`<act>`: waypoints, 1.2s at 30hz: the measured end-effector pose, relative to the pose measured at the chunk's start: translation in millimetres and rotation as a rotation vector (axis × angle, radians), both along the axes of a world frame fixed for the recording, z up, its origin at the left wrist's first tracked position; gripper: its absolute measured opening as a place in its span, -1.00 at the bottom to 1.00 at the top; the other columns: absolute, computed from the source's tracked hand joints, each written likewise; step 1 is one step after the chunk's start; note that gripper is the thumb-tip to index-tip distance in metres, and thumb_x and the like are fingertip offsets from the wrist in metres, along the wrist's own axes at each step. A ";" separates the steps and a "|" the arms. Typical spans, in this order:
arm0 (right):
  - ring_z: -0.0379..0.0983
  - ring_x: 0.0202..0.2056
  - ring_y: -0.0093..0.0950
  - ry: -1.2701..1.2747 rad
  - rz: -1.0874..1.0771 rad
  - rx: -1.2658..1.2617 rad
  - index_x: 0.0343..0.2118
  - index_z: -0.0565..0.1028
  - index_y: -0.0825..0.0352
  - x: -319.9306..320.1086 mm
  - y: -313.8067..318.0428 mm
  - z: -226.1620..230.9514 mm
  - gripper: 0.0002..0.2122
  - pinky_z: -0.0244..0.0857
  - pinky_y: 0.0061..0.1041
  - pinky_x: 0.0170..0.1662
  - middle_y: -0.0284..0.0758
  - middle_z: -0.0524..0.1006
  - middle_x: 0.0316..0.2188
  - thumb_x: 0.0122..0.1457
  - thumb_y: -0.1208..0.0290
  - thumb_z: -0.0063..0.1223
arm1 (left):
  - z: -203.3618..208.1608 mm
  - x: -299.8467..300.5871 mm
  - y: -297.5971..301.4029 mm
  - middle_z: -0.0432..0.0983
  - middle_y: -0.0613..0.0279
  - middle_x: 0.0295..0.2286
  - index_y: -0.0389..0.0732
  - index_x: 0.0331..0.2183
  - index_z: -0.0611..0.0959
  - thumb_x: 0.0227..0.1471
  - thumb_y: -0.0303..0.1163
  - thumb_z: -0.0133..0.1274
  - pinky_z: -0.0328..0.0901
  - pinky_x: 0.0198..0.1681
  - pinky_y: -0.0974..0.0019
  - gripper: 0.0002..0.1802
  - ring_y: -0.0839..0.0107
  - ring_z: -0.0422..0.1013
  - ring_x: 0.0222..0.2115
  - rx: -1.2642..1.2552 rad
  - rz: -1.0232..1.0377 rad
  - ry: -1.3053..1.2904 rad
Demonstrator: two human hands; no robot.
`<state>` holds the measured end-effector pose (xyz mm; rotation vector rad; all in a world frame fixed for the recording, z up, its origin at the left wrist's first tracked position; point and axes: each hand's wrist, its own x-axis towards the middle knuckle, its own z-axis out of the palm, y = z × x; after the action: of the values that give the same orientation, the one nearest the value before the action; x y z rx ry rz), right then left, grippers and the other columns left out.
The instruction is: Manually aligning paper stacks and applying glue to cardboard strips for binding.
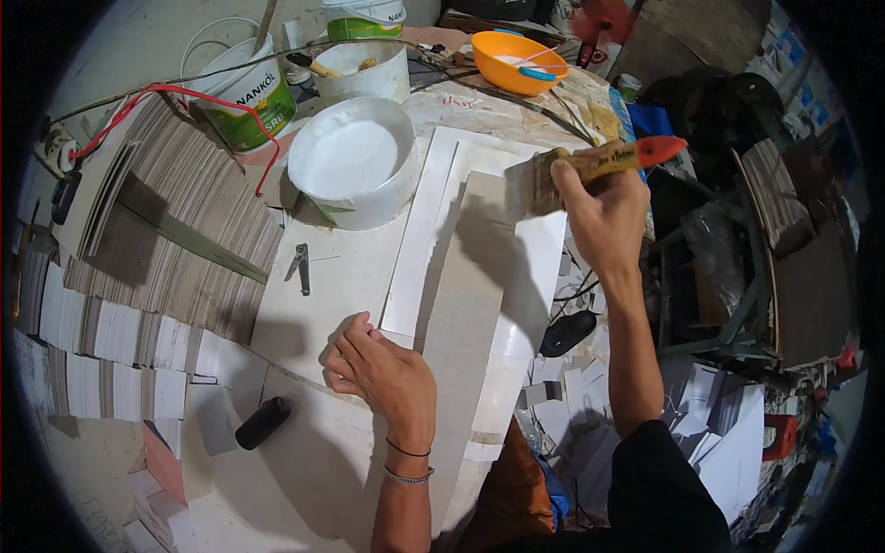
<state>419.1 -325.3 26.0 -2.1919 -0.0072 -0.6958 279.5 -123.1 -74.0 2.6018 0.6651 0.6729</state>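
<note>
- Cluttered workshop bench, pale and smeared, fills the middle of the view, with scraps of white paper littering the floor at the near right.
- Right hand is closed around the wooden handle of a wide paintbrush; fingers and thumb wrap the handle fully, so it is shut in a firm grip.
- The paintbrush has a red handle tip pointing right, and its bristles point left, resting at the far end of a long grey board strip.
- Left hand lies palm down on the bench at the near end of the stacked sheets, fingers loosely spread and slightly bent, fingertips pressing on the edge of a white sheet; it holds nothing.
- The grey board strip lies on top of the white sheets, running from near to far, between the two hands.
- A white tub of pale glue or paste stands just left of the far end of the sheets.
- Far behind it sit a green-and-white bucket and an orange bowl.
- Fanned stacks of thin cards cover the left side.
- A small metal clipper lies on the bench left of the sheets; a black cylinder lies at the near left.
</note>
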 end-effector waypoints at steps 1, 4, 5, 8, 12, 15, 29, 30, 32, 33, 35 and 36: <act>0.54 -0.46 -0.60 -0.023 0.094 0.110 -0.31 0.57 0.51 -8.8 7.6 -3.0 -0.78 0.40 -0.55 -0.36 -0.29 0.63 -0.51 0.14 0.42 0.30 | -0.6 -0.9 1.8 0.42 0.13 -0.14 -0.24 -0.01 0.49 0.21 -0.59 -0.06 -0.03 0.09 -0.04 -0.69 0.14 0.21 0.00 0.003 0.003 0.004; 0.54 -0.46 -0.55 0.069 0.243 0.220 -0.29 0.54 0.50 -28.8 25.5 -21.4 -0.80 0.44 -0.48 -0.31 -0.33 0.62 -0.51 0.14 0.46 0.29 | -3.6 -2.1 6.7 0.42 0.14 -0.14 -0.23 -0.01 0.49 0.20 -0.59 -0.06 -0.03 0.10 -0.03 -0.69 0.14 0.21 0.00 0.012 0.012 -0.017; 0.56 -0.46 -0.52 0.146 0.199 0.075 -0.31 0.55 0.52 -29.3 20.9 -29.3 -0.79 0.46 -0.46 -0.31 -0.26 0.63 -0.51 0.13 0.46 0.29 | -3.3 -1.4 4.6 0.42 0.14 -0.14 -0.23 -0.01 0.49 0.20 -0.59 -0.06 -0.04 0.10 -0.03 -0.69 0.14 0.21 -0.01 0.009 0.013 -0.012; 0.62 -0.46 -0.47 0.192 0.148 0.009 -0.35 0.55 0.58 -24.7 2.9 -41.8 -0.77 0.48 -0.44 -0.33 -0.09 0.65 -0.51 0.10 0.45 0.26 | -0.2 0.8 -2.0 0.43 0.14 -0.11 -0.23 -0.04 0.50 0.16 -0.61 -0.02 -0.03 0.10 -0.04 -0.69 0.14 0.20 0.02 -0.028 0.011 -0.008; 0.63 -0.48 -0.44 0.068 0.061 0.071 -0.33 0.54 0.56 -38.4 -4.3 -17.2 -0.78 0.48 -0.47 -0.34 -0.09 0.65 -0.52 0.10 0.47 0.28 | 0.3 0.8 -0.7 0.44 0.13 -0.09 -0.23 -0.07 0.51 0.10 -0.64 0.02 -0.02 0.09 -0.05 -0.68 0.13 0.20 0.03 -0.024 0.009 0.001; 0.54 -0.41 -0.60 -0.009 0.172 0.408 -0.27 0.54 0.52 -63.2 17.7 -1.4 -0.80 0.44 -0.57 -0.33 -0.24 0.63 -0.46 0.16 0.49 0.29 | -3.2 0.9 1.9 0.44 0.12 -0.09 -0.23 -0.07 0.50 0.09 -0.64 0.03 -0.01 0.08 -0.04 -0.67 0.12 0.20 0.02 0.002 0.010 -0.015; 0.57 -0.32 -0.58 0.302 0.570 0.274 -0.21 0.52 0.45 -64.5 10.1 7.1 -0.69 0.44 -0.60 -0.27 -0.33 0.61 -0.40 0.09 0.39 0.40 | -1.4 -2.9 4.2 0.35 0.06 -0.03 -0.25 0.00 0.48 0.04 -0.62 0.04 0.00 0.05 -0.05 -0.57 0.09 0.20 -0.01 -0.025 0.011 -0.017; 0.56 -0.33 -0.56 0.413 0.649 0.160 -0.22 0.52 0.45 -57.2 15.1 -4.9 -0.70 0.44 -0.55 -0.28 -0.35 0.61 -0.39 0.10 0.41 0.39 | -2.5 -4.1 6.4 0.34 0.05 -0.03 -0.25 0.00 0.48 0.03 -0.62 0.04 -0.01 0.06 -0.05 -0.56 0.08 0.19 0.00 -0.032 0.010 -0.016; 0.56 -0.33 -0.55 0.472 0.726 0.012 -0.22 0.52 0.45 -42.1 23.3 -13.2 -0.73 0.45 -0.52 -0.26 -0.35 0.61 -0.36 0.12 0.42 0.36 | 4.2 -3.0 2.0 0.33 0.03 -0.02 -0.26 0.00 0.48 0.03 -0.62 0.05 -0.01 0.07 -0.06 -0.56 0.08 0.19 0.01 -0.045 0.006 -0.021; 0.56 -0.33 -0.55 0.469 0.722 0.003 -0.22 0.52 0.45 -28.5 18.1 -22.9 -0.73 0.45 -0.52 -0.26 -0.35 0.61 -0.36 0.12 0.42 0.36 | 6.6 -1.4 -1.1 0.33 0.01 -0.02 -0.27 0.00 0.48 0.02 -0.62 0.05 -0.01 0.07 -0.06 -0.56 0.07 0.18 0.02 -0.051 0.000 -0.020; 0.58 -0.31 -0.51 0.440 0.659 0.172 -0.20 0.60 0.46 6.2 2.9 -46.0 -0.73 0.47 -0.43 -0.15 -0.29 0.65 -0.35 0.12 0.39 0.33 | 9.0 -0.1 -5.5 0.32 0.00 -0.01 -0.27 -0.01 0.48 0.01 -0.63 0.05 -0.02 0.08 -0.06 -0.56 0.06 0.18 0.02 -0.054 -0.002 -0.015; 0.58 -0.31 -0.51 0.447 0.682 0.185 -0.20 0.60 0.46 25.0 4.3 -58.2 -0.73 0.47 -0.43 -0.15 -0.29 0.65 -0.35 0.12 0.39 0.33 | 7.0 -2.1 -0.5 0.31 -0.01 -0.01 -0.28 -0.01 0.48 0.01 -0.63 0.05 -0.02 0.08 -0.06 -0.56 0.05 0.18 0.03 -0.038 0.009 0.003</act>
<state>444.0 -321.0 -32.2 -1.9395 -0.4200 0.1700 277.4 -123.6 -67.0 2.5670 0.6839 0.6528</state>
